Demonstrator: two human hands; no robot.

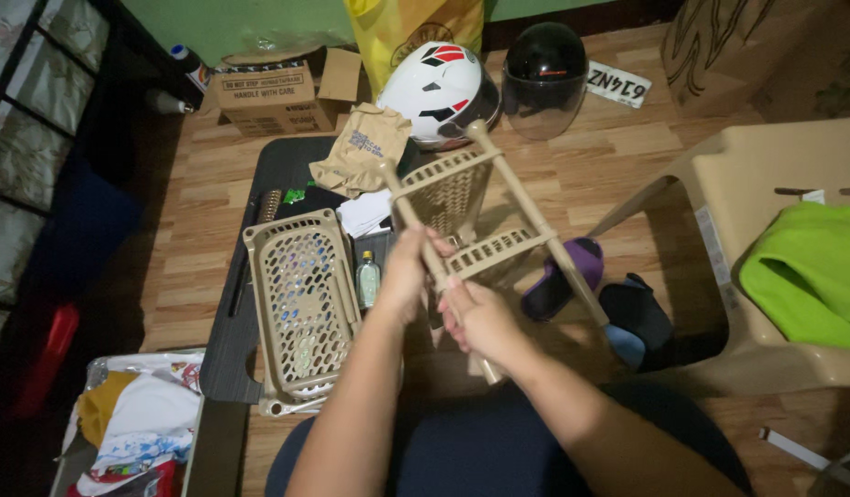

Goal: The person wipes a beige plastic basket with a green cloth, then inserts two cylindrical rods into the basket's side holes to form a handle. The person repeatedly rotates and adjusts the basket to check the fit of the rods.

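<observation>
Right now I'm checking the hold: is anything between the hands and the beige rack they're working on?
Nothing visible. The left hand and the right hand both grip the same post of the beige rack directly. The loose beige shelf tray and the small bottle lie apart, on the dark table.

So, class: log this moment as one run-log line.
left hand: grips rack post | right hand: grips same post lower down | beige rack: held tilted above lap | loose shelf tray: flat on dark table

Both hands (448, 294) clasp a beige plastic rack (485, 216).
</observation>
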